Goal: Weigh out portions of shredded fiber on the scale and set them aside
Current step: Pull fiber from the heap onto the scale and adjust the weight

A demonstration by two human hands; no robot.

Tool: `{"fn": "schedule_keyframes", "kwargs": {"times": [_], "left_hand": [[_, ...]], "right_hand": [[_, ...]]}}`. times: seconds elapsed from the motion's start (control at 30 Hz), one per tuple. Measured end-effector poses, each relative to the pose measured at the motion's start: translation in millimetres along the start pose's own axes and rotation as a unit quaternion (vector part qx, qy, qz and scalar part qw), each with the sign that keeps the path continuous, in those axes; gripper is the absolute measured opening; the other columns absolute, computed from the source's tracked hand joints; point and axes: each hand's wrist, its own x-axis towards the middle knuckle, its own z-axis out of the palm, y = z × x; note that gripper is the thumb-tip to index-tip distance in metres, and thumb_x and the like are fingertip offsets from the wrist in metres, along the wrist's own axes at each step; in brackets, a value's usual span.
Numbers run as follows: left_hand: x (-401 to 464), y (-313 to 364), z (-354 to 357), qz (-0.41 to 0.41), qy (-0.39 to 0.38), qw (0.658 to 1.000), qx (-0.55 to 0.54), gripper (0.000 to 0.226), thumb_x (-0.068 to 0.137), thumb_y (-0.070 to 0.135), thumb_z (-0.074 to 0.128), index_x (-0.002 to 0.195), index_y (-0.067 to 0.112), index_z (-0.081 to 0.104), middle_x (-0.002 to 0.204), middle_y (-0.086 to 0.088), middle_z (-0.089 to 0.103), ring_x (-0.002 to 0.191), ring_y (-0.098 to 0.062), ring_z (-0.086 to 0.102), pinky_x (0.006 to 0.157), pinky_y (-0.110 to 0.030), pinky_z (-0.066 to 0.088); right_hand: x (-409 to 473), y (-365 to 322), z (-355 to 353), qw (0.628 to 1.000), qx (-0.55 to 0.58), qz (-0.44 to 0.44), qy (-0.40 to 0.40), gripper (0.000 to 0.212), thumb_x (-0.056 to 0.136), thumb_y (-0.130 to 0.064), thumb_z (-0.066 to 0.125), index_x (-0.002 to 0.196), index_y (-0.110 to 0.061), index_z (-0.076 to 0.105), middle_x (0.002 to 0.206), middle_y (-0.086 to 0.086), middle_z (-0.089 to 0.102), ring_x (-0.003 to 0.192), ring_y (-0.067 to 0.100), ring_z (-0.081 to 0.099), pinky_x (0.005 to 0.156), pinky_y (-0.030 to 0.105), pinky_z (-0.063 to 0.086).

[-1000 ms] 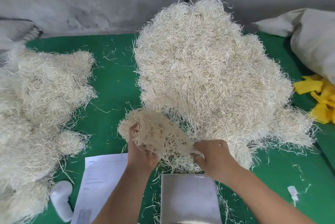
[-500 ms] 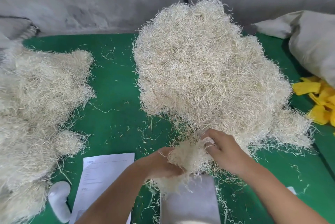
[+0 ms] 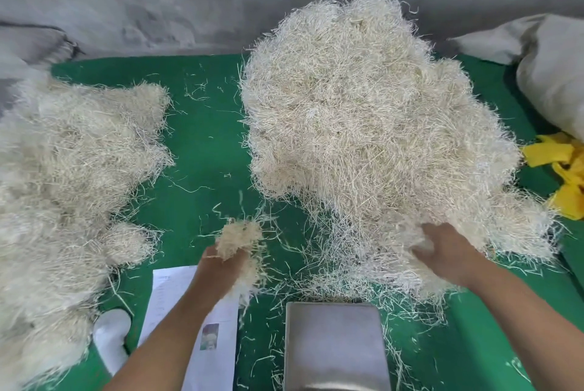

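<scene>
Two fiber piles [image 3: 363, 125] flanking scale [image 3: 335, 343], paper sheet [image 3: 215, 343], yellow bags [image 3: 565, 169]

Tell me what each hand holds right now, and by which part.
The left hand grips a small clump of shredded fiber by its lower part. The right hand is dug into the big fiber pile's near edge; whether it grips any cannot be told.

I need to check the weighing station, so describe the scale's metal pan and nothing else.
The scale pan is a flat, rectangular tray of dull brushed metal, grey and faintly reflective, with rounded corners. It sits level at the bottom centre of the green mat, cut off by the lower edge of the picture. Its top is bare, with no portion on it. Loose strands lie around its far edge and sides. Neither hand touches it. No display or readout is in view.
</scene>
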Motion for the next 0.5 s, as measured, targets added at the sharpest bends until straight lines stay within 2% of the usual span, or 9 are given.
{"fn": "schedule_keyframes", "kwargs": {"times": [0.07, 0.13, 0.2, 0.27, 0.3, 0.37, 0.4, 0.43, 0.5], "left_hand": [[-15, 7, 20, -0.007, -0.033, 0.998, -0.045, 0.061, 0.086, 0.044, 0.078, 0.122, -0.001, 0.056, 0.067, -0.002, 0.059, 0.046, -0.006, 0.047, 0.043, -0.025, 0.04], [-33, 21, 34, -0.01, -0.06, 0.993, -0.106, 0.061, 0.081, 0.049, 0.08, 0.118, 0.005, 0.062, 0.068, 0.001, 0.069, 0.059, -0.012, 0.061, 0.057, -0.029, 0.052], [-49, 37, 46, -0.029, -0.072, 0.98, -0.181, 0.055, 0.086, 0.05, 0.076, 0.128, 0.017, 0.064, 0.108, -0.007, 0.076, 0.106, -0.03, 0.07, 0.095, -0.045, 0.056], [-69, 60, 51, -0.051, -0.09, 0.957, -0.272, 0.034, 0.095, 0.038, 0.068, 0.128, 0.029, 0.067, 0.136, -0.002, 0.063, 0.138, -0.045, 0.047, 0.116, -0.052, 0.038], [-78, 72, 51, -0.045, -0.105, 0.94, -0.322, 0.028, 0.1, 0.03, 0.063, 0.128, 0.028, 0.067, 0.134, 0.002, 0.063, 0.137, -0.049, 0.042, 0.112, -0.052, 0.04], [-90, 87, 54, -0.047, -0.148, 0.86, -0.486, 0.026, 0.106, 0.027, 0.053, 0.127, 0.018, 0.066, 0.125, -0.014, 0.071, 0.123, -0.046, 0.058, 0.092, -0.051, 0.059], [-96, 89, 58, -0.032, -0.144, 0.846, -0.512, 0.029, 0.106, 0.03, 0.054, 0.127, 0.012, 0.064, 0.123, -0.021, 0.071, 0.117, -0.042, 0.066, 0.085, -0.049, 0.063], [-101, 90, 63, 0.015, -0.115, 0.884, -0.454, 0.032, 0.103, 0.029, 0.059, 0.125, 0.005, 0.062, 0.123, -0.025, 0.069, 0.117, -0.038, 0.068, 0.087, -0.045, 0.062], [-116, 84, 83, 0.011, -0.08, 0.971, -0.223, 0.024, 0.095, 0.023, 0.066, 0.102, 0.001, 0.059, 0.129, -0.023, 0.063, 0.127, -0.033, 0.06, 0.105, -0.043, 0.051]], "right_hand": [[-11, -11, -5, 0.994, -0.077, -0.014, -0.077, 0.082, 0.095, -0.055, 0.063, 0.161, -0.03, 0.023, 0.165, 0.006, 0.017, 0.146, 0.04, 0.034, 0.118, 0.054, 0.035], [-26, -23, -20, 0.994, -0.068, -0.025, -0.077, 0.086, 0.09, -0.065, 0.062, 0.161, -0.041, 0.019, 0.169, -0.004, 0.008, 0.152, 0.041, 0.02, 0.121, 0.059, 0.027], [-47, -31, -37, 0.999, -0.02, -0.02, -0.034, 0.085, 0.089, -0.071, 0.058, 0.159, -0.043, 0.02, 0.169, -0.004, 0.018, 0.149, 0.036, 0.032, 0.118, 0.056, 0.033], [-72, -37, -51, 0.999, 0.028, -0.004, 0.026, 0.083, 0.087, -0.075, 0.055, 0.157, -0.043, 0.022, 0.163, 0.0, 0.037, 0.137, 0.029, 0.051, 0.108, 0.048, 0.044], [-86, -40, -55, 0.998, 0.032, 0.007, 0.055, 0.082, 0.086, -0.079, 0.051, 0.155, -0.042, 0.024, 0.157, 0.001, 0.047, 0.129, 0.027, 0.059, 0.1, 0.044, 0.048], [-112, -49, -58, 0.995, 0.026, 0.025, 0.098, 0.088, 0.078, -0.091, 0.036, 0.151, -0.044, 0.026, 0.147, 0.0, 0.058, 0.114, 0.025, 0.067, 0.089, 0.041, 0.05], [-123, -57, -55, 0.993, 0.052, 0.013, 0.104, 0.091, 0.074, -0.096, 0.031, 0.15, -0.047, 0.024, 0.148, -0.003, 0.057, 0.111, 0.023, 0.067, 0.089, 0.042, 0.051], [-133, -66, -49, 0.988, 0.118, -0.012, 0.099, 0.092, 0.073, -0.099, 0.032, 0.15, -0.052, 0.02, 0.151, -0.007, 0.052, 0.112, 0.021, 0.066, 0.094, 0.045, 0.053], [-149, -96, -27, 0.94, 0.331, -0.071, 0.039, 0.093, 0.068, -0.098, 0.049, 0.148, -0.064, 0.016, 0.155, -0.014, 0.042, 0.126, 0.016, 0.058, 0.106, 0.053, 0.049]]}}
